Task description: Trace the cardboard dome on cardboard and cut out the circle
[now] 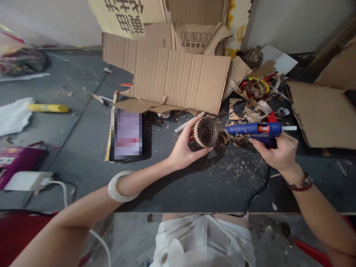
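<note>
My left hand [185,148] is closed around a small round cup of corrugated cardboard [206,132], thumb and fingers on its outer wall. The cup's dark ridged inside faces me. In my right hand [282,150] is a blue hot glue gun [247,129], with a white glue stick [289,128] poking out of its rear. The gun's nozzle points left at the cup's right side; whether it touches the wall I cannot tell. My right fingers wrap the handle, which they partly hide.
Large corrugated cardboard sheets [178,76] lie at the back, with cardboard scraps [257,111] and tape rolls behind the gun. A phone [127,135] rests left of my left hand. Farther left are a yellow-handled tool [48,108] and a white charger [29,181]. A black cord [258,193] crosses the table's front edge.
</note>
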Tool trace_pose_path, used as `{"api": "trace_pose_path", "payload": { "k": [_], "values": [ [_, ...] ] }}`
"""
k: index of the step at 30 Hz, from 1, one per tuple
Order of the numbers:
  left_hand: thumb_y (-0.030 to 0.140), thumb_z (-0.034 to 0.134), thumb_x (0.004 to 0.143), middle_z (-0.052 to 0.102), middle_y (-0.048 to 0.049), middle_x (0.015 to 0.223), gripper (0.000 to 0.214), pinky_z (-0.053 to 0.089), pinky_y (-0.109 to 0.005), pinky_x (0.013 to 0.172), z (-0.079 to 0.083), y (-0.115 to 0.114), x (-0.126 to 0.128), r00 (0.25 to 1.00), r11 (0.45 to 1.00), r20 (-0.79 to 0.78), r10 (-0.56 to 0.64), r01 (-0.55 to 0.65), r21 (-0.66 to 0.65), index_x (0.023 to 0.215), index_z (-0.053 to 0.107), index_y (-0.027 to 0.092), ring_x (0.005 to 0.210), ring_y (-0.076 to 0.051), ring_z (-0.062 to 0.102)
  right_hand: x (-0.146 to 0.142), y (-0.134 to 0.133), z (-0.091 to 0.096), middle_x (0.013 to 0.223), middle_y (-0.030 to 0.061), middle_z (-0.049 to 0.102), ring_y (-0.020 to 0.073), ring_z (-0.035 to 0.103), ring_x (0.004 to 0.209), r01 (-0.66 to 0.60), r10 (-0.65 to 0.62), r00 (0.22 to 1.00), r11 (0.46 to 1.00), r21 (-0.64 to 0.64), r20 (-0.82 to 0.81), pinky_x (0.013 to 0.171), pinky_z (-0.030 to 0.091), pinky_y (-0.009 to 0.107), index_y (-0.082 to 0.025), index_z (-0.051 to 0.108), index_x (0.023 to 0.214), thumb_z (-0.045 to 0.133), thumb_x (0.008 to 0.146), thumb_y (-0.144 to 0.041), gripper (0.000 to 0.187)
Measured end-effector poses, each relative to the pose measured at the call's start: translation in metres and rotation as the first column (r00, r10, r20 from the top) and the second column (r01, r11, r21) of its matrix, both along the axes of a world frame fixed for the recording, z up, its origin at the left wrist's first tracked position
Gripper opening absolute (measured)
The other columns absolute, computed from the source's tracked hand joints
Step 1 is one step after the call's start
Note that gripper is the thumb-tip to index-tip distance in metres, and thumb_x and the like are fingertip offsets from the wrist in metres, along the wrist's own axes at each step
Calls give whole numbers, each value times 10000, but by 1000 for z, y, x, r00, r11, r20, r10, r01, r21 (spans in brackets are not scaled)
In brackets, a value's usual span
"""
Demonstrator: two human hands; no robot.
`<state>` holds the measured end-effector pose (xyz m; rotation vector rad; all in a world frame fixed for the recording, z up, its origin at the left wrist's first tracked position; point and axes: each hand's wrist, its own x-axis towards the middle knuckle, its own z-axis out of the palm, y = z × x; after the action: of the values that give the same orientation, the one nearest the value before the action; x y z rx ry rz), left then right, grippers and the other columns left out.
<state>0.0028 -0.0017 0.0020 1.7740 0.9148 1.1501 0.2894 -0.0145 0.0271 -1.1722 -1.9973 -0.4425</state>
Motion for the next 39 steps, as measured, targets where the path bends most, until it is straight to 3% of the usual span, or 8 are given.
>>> {"api": "trace_pose_path", "payload": {
  "k": [9, 18, 26, 32, 39],
  "values": [
    [311, 788, 728, 372, -79, 1508, 863, 479, -453, 1052, -2, 0, -1, 1000, 1000, 0, -15, 15, -16, 1443, 306, 343, 1346, -298, 445, 1, 0, -4, 708, 55, 702, 182, 661, 599, -4, 4, 1000, 1000, -23, 0, 552, 508, 277, -177, 647, 903, 696, 807, -436, 281],
    [300, 796, 714, 367, -98, 1512, 865, 505, -424, 1024, -2, 0, 0, 1000, 1000, 6, -14, 14, -15, 1438, 323, 324, 1327, -293, 465, 0, -1, -2, 544, -1, 600, 151, 569, 470, -15, 15, 1000, 999, -42, 1, 494, 471, 273, -202, 621, 781, 700, 795, -429, 241],
    [304, 790, 721, 383, -107, 1512, 857, 489, -448, 1044, 0, 0, 0, 999, 999, -15, -37, 36, -6, 1439, 323, 308, 1335, -307, 463, 2, 0, -6, 685, 54, 692, 191, 645, 583, 47, -47, 999, 998, -46, 4, 540, 498, 293, -190, 652, 882, 681, 801, -471, 294],
    [296, 788, 725, 381, -107, 1513, 854, 486, -448, 1047, 1, -1, 0, 1000, 1000, -14, -28, 28, -6, 1440, 321, 305, 1341, -305, 456, 1, 0, -3, 607, 18, 644, 166, 612, 533, -34, 34, 999, 999, -9, -14, 524, 480, 272, -187, 640, 855, 729, 777, -382, 228],
    [288, 794, 717, 380, -105, 1510, 858, 492, -448, 1038, -1, -1, 0, 1000, 1000, -10, -26, 26, -17, 1436, 327, 313, 1334, -302, 459, -1, -2, 2, 511, -29, 552, 128, 523, 444, -45, 44, 998, 998, -45, -39, 469, 437, 261, -204, 623, 775, 738, 751, -370, 204]
  ]
}}
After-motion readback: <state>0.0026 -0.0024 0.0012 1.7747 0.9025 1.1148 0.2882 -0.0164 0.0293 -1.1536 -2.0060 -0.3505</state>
